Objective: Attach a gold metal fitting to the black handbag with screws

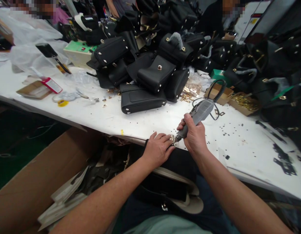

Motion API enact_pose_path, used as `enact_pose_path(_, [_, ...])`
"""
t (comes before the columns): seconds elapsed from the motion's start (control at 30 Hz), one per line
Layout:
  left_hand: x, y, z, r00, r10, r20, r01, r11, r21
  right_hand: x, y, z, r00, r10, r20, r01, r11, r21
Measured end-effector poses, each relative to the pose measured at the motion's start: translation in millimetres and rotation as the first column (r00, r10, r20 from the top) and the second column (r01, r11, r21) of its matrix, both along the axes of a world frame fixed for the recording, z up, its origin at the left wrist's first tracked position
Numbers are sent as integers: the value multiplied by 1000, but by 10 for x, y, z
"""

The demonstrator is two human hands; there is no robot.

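A black bag (162,191) with a pale lining lies open on my lap, its flap against the table's front edge. On that flap my left hand (158,148) rests flat, fingers stretched beside a small gold metal plate (171,139). My right hand (194,133) is wrapped round a grey corded power tool (201,112). The tool's tip points down and left at the metal plate, close to my left fingertips; whether it touches cannot be made out.
Black bags (143,100) are piled along the back of the white table (140,125). Right of them is a box of gold fittings (245,100). A cardboard tray (34,91) lies at left, a large carton (55,165) below.
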State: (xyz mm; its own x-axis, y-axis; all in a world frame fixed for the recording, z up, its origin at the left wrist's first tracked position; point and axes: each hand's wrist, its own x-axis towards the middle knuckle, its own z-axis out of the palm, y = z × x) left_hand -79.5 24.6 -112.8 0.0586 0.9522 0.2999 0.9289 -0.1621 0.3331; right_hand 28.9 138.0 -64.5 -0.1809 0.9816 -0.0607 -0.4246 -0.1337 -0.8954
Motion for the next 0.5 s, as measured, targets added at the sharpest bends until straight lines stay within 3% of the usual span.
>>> enact_pose_path(0.5, [10, 16, -15, 1000, 9, -19, -9, 999, 42, -31, -21, 22, 1000, 8, -8, -8, 1000, 16])
